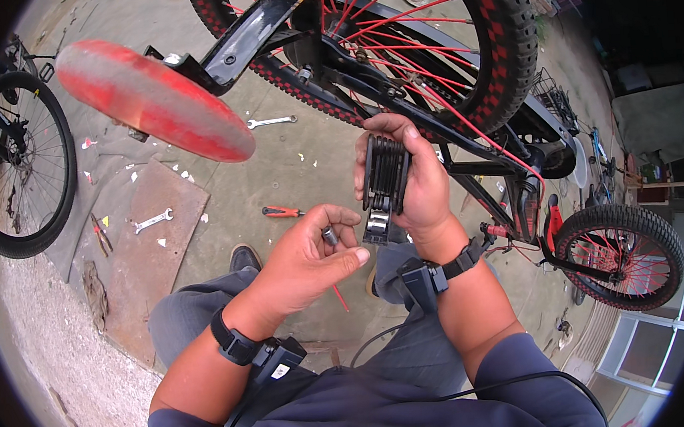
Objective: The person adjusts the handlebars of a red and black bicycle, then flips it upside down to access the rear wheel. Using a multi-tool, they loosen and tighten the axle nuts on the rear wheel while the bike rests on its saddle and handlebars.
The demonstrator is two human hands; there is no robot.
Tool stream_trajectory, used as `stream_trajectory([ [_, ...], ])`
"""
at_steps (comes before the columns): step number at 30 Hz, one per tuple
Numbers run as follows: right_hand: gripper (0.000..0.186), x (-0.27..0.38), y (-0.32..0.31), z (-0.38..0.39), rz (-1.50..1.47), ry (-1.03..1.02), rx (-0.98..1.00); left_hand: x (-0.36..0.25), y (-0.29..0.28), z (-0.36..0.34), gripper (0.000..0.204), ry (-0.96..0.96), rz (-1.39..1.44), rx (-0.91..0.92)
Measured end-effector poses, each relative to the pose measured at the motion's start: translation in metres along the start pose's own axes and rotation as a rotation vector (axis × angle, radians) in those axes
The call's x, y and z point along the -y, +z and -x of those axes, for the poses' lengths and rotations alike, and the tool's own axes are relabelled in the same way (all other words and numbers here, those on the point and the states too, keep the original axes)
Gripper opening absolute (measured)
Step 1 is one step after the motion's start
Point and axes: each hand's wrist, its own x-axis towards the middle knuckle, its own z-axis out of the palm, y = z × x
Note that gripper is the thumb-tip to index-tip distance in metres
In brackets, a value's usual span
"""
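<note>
Black ribbed part (387, 170) gripped in right fingers (388, 122); left fingers (337, 213) curled round metal cylinder (330, 236).

Greyish floor (251, 180) under you: wrench (272, 122) at your 11 o'clock, orange-handled screwdriver (282, 212) at 9, brown board (141, 269) farther out at 9 carrying a second wrench (154, 221), pliers (101, 235) beyond, white scraps (185, 175) scattered.

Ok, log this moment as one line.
left hand: holding small metal cylinder | right hand: holding black ribbed part | ground: orange-handled screwdriver, pliers
</note>
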Motion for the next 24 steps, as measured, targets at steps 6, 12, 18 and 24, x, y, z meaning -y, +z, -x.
stream_trajectory([
  [6, 0.047, -0.005, 0.009, 0.002, -0.039, 0.022, -0.008, 0.021, 0.002, -0.003, 0.039, 0.158, -0.226, -0.06],
  [12, 0.047, -0.011, 0.018, 0.008, 0.212, 0.04, 0.03, 0.022, 0.006, -0.01, 0.043, 0.156, 0.052, -0.221],
  [18, 0.05, -0.011, 0.022, 0.015, 0.406, -0.007, 0.155, 0.012, 0.008, -0.017, 0.048, 0.028, 0.188, -0.274],
  [24, 0.05, -0.02, 0.026, 0.019, 0.243, 0.054, 0.151, 0.017, 0.002, -0.022, 0.048, -0.001, 0.267, -0.2],
])
